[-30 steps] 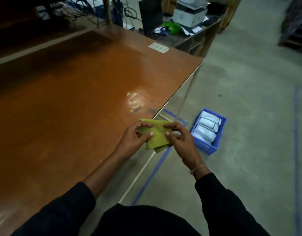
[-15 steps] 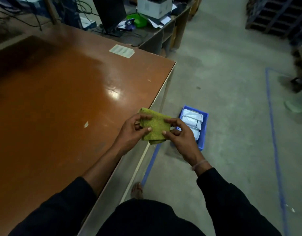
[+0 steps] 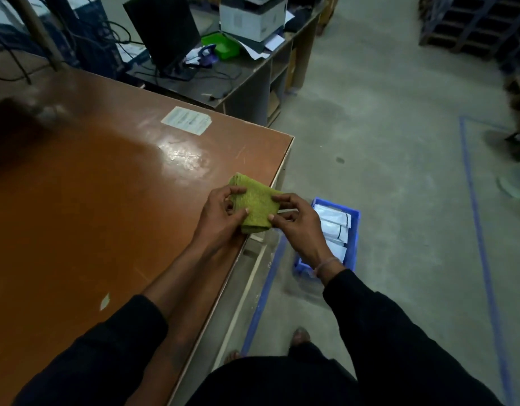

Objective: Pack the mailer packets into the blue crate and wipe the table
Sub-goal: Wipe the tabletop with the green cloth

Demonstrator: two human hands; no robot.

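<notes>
A folded green cloth is held over the right edge of the brown table. My left hand pinches its left side and my right hand pinches its right side. On the floor to the right of the table stands the blue crate, with several white mailer packets lying in it; my right wrist hides part of the crate.
A white paper label is stuck to the table near its far corner. Behind the table a desk carries a dark monitor, a printer and a green tray. Blue tape lines run across the concrete floor.
The view has shifted closer and toward the table's far corner. Both hands keep hold of the green cloth and have moved slightly over the table edge.
</notes>
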